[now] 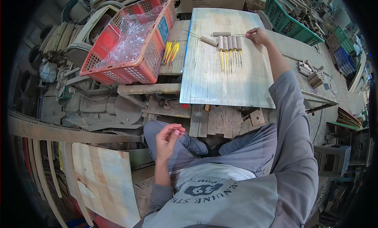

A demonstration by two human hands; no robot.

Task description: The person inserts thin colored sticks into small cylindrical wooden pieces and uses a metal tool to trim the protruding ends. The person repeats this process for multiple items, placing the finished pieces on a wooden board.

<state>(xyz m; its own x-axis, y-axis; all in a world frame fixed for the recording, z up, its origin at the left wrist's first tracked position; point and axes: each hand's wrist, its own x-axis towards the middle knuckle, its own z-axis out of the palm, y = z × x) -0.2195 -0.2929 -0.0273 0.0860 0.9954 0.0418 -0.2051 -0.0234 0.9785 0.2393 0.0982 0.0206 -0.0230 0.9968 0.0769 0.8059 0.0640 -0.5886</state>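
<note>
Lighting is moderate and uneven. The wooden board (224, 88) is the brightest surface, its pale face evenly lit; the light source cannot be identified. Beneath its near edge, the wooden slats (216, 120) lie in shadow. Left of it, clear plastic wrap (136, 33) shows small white glints. On it, the brown-handled tools (226, 43) appear acceptably sharp. Beyond its far right corner, background detail softens. Fisheye distortion and black vignetting affect the periphery.
</note>
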